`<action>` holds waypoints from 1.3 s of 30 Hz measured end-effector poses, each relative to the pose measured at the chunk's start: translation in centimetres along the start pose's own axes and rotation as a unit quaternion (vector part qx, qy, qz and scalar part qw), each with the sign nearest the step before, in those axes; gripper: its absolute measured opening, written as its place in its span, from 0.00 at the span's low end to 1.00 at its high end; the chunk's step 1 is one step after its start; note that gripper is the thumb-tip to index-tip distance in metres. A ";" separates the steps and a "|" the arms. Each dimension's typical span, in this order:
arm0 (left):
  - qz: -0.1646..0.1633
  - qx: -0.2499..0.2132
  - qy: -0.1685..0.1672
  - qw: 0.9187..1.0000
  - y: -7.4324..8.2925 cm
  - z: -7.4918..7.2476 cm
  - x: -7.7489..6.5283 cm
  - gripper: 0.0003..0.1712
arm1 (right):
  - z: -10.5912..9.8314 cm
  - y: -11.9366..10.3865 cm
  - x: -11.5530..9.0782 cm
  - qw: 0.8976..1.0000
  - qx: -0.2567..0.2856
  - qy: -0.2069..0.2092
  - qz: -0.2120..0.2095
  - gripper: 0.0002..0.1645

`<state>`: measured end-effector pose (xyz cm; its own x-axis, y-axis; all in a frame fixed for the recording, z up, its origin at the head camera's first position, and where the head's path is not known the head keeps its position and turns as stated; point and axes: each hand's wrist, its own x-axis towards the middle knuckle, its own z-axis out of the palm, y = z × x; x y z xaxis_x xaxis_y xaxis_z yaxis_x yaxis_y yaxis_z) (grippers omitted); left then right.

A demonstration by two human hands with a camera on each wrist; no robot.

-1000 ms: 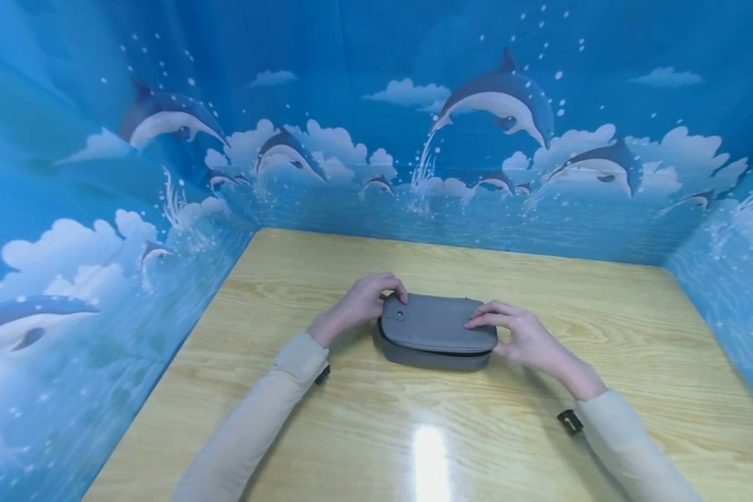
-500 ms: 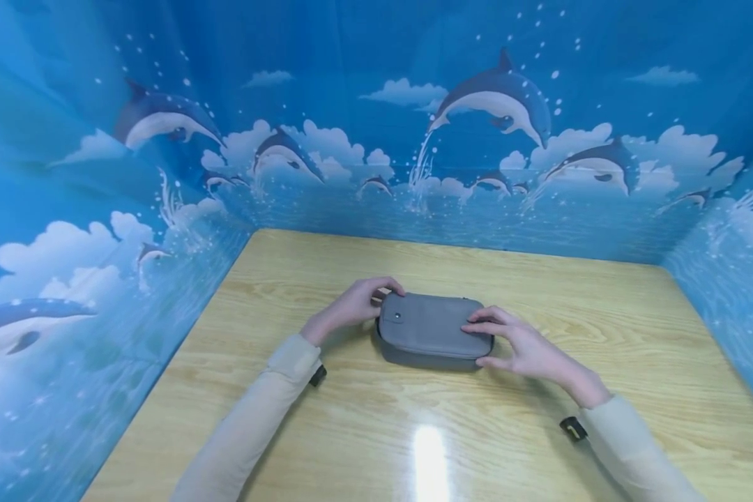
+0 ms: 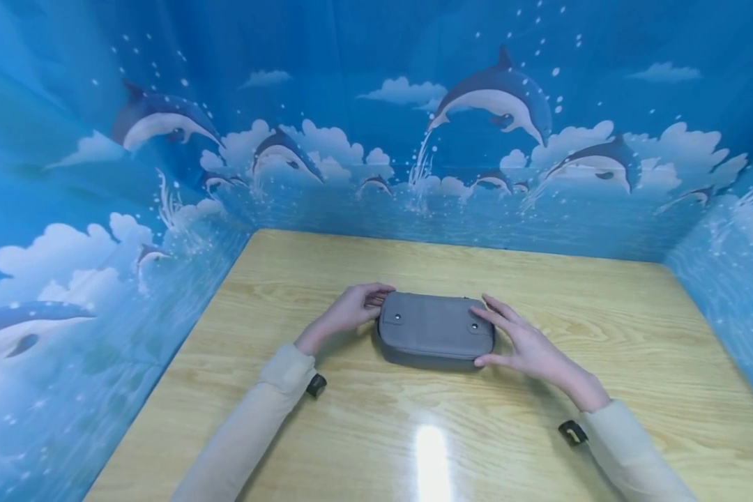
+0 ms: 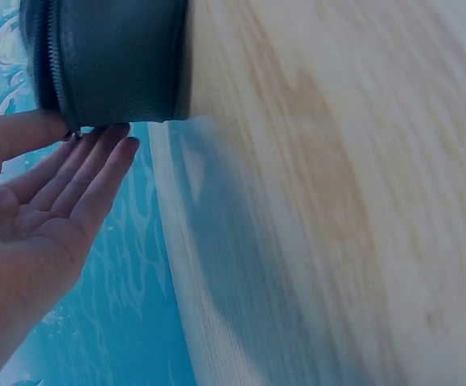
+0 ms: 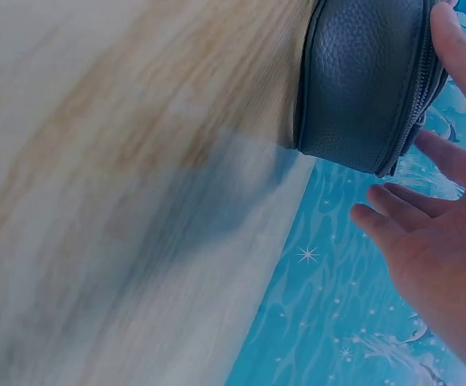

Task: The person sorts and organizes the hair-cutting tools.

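Head view: blue dolphin cloth (image 3: 351, 202) borders the wood-grain surface (image 3: 339, 439); released, left grip (image 3: 348, 309) and right grip (image 3: 526, 348) flank a grey two-studded case (image 3: 436, 326).

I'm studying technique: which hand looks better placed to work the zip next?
Probably the left hand: its thumb is by a metal piece on the zip; the right hand spans the other end of the case.

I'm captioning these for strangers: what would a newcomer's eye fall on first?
Probably the blue dolphin backdrop, rising behind and beside the wood-grain table. Next, the gray zippered case on the table, between the person's left grip and right grip. A bright white glare streak also stands out on the table at the bottom of the head view.
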<state>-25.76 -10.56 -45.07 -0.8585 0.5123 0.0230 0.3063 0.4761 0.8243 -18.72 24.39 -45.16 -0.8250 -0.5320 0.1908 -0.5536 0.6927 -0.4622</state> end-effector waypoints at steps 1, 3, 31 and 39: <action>-0.002 -0.008 0.001 1.000 0.1 0.0 -0.1 0.24 | 0.0 0.0 0.0 1.000 0.002 -0.005 0.008 0.56; -0.011 -0.024 0.006 1.000 0.2 0.0 -0.1 0.23 | -0.1 0.1 0.0 1.000 0.006 -0.011 0.019 0.58; -0.076 0.026 0.158 0.984 0.8 1.4 -0.5 0.09 | -0.7 0.4 -0.1 0.999 0.024 -0.018 0.019 0.58; -0.052 0.075 0.160 0.983 1.1 1.3 -0.6 0.06 | -0.8 0.7 -0.4 0.999 0.029 -0.018 0.004 0.56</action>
<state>-24.39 -9.41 -44.88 -0.9664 0.2159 0.1395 0.2467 0.6263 0.7395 -18.83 25.48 -44.81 -0.8248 -0.5434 0.1564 -0.5379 0.6686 -0.5135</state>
